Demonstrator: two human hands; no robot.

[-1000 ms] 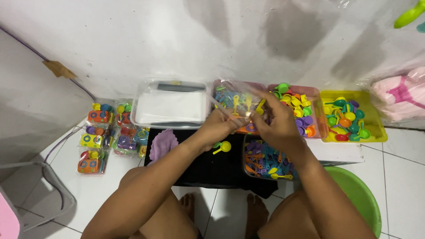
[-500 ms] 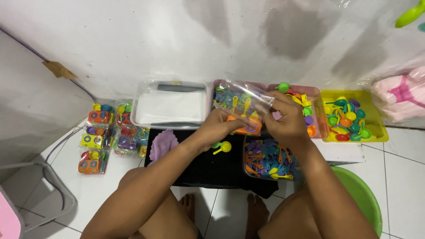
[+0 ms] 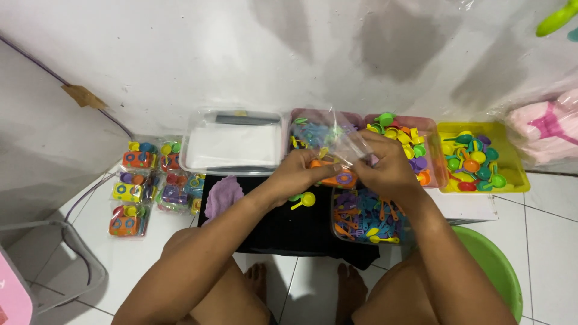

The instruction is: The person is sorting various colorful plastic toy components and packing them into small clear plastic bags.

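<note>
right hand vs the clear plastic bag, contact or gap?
Touching. The head view shows the right hand with its fingertips pinching the top edge of the clear plastic bag, with no gap; the left hand grips the bag's lower part.

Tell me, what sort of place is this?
Probably a home floor used for packing small toys: white floor tiles, trays of colourful plastic toy pieces, finished toy packets, and both hands on a clear plastic bag.

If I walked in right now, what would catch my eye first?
Both hands, left hand and right hand, meet at the centre on a clear plastic bag with an orange toy inside. Behind them, along the wall, trays brim with bright plastic pieces, the yellow tray farthest right. Packed toy bags lie on the floor at left.
</note>
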